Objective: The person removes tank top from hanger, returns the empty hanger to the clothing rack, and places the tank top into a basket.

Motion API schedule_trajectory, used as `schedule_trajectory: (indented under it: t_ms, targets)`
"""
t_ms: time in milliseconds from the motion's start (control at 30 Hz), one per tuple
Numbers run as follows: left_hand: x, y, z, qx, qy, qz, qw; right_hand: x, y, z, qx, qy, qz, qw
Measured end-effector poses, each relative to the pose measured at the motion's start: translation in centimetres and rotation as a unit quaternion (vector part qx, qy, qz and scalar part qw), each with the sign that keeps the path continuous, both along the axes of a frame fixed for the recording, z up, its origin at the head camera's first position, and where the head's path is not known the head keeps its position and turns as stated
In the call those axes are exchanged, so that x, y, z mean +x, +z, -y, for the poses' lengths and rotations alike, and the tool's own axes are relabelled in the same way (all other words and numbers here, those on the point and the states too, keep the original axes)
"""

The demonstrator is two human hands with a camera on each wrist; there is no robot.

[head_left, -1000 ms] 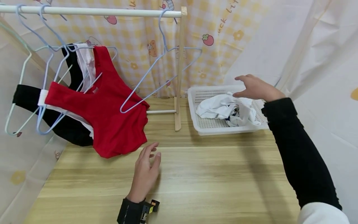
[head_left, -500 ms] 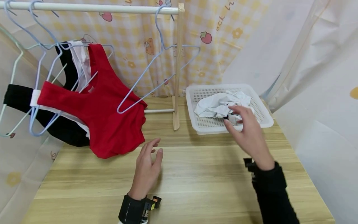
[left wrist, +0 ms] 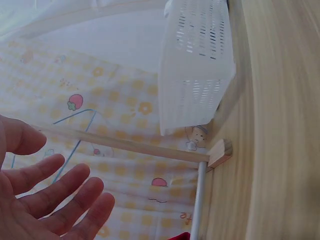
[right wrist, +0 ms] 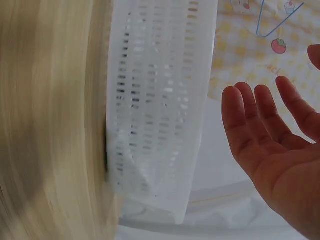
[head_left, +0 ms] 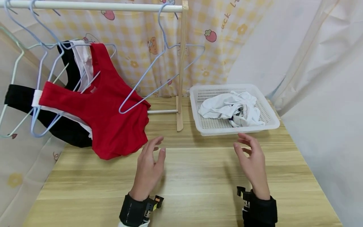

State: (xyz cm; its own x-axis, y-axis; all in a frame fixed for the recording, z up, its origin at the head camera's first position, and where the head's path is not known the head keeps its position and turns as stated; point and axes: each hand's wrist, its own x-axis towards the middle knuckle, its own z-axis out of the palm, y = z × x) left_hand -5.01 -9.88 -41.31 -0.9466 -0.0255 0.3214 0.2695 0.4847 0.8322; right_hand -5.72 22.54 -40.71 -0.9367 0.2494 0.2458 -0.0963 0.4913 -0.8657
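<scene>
- Red top (head_left: 109, 116): hanging left of the frame's centre, near the left hand (head_left: 148, 171), thumb parted from fingers.
- White basket (head_left: 215, 131): right of centre on desk (head_left: 198, 173), near the right hand (head_left: 253, 162), similarly parted.

A person's bare left grip (head_left: 148, 171) and right grip (head_left: 252, 160) are held well apart, palms (right wrist: 290, 177) turned inward, thumbs (head_left: 161, 157) on the inner side and clear of the gently curved fingers (right wrist: 270, 114). Both point forward, the left wrist (head_left: 137, 194) and right wrist (head_left: 261, 191) nearer the body.
</scene>
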Motion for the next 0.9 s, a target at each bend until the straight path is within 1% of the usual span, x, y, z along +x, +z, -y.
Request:
schedule_trajectory:
  t_ms: [100, 167, 200, 267, 367, 433, 533, 600, 667, 700, 767, 867, 900]
  targets:
    - [-0.3, 0.8, 0.5, -0.010, 0.003, -0.054, 0.9985, 0.1, 0.1, -0.6, 0.015, -0.011, 0.000, 1.000]
    - [-0.5, 1.5, 0.9, -0.012, 0.007, -0.106, 0.9943, 0.2, 0.2, -0.9, 0.021, -0.019, 0.004, 1.000]
    - [-0.7, 2.0, 1.1, -0.008, 0.008, -0.136, 0.9906, 0.2, 0.3, -1.1, 0.020, -0.022, 0.006, 1.000]
    - [-1.0, 3.2, 1.5, -0.002, 0.013, -0.198, 0.9801, 0.4, 0.4, -1.3, 0.025, -0.028, 0.012, 0.999]
    - [-1.6, 5.3, 2.3, 0.003, 0.032, -0.277, 0.9603, 0.6, 0.4, -1.5, 0.028, -0.024, 0.017, 0.999]
    - [-2.2, 6.9, 3.0, 0.002, 0.055, -0.311, 0.9490, 0.7, 0.5, -1.5, 0.036, -0.016, 0.017, 0.999]
    - [-3.3, 9.5, 4.4, 0.007, 0.105, -0.346, 0.9325, 0.9, 0.5, -1.7, 0.047, -0.003, 0.014, 0.999]
    - [-4.0, 11.2, 5.6, 0.007, 0.143, -0.359, 0.9222, 1.0, 0.4, -1.7, 0.058, 0.006, 0.011, 0.998]
    - [-4.7, 12.8, 6.9, 0.000, 0.177, -0.356, 0.9175, 1.0, 0.4, -1.8, 0.066, 0.013, 0.007, 0.998]
    - [-5.0, 13.6, 7.6, -0.009, 0.193, -0.347, 0.9179, 1.0, 0.3, -1.8, 0.070, 0.017, 0.005, 0.997]
    - [-5.6, 15.2, 9.1, -0.029, 0.215, -0.314, 0.9242, 1.0, 0.2, -1.9, 0.075, 0.024, 0.001, 0.997]
    - [-6.5, 17.4, 11.2, -0.073, 0.248, -0.241, 0.9354, 1.1, 0.1, -1.9, 0.080, 0.033, -0.001, 0.996]
    - [-6.9, 18.1, 11.9, -0.090, 0.258, -0.218, 0.9369, 1.1, 0.1, -1.9, 0.080, 0.034, -0.001, 0.996]
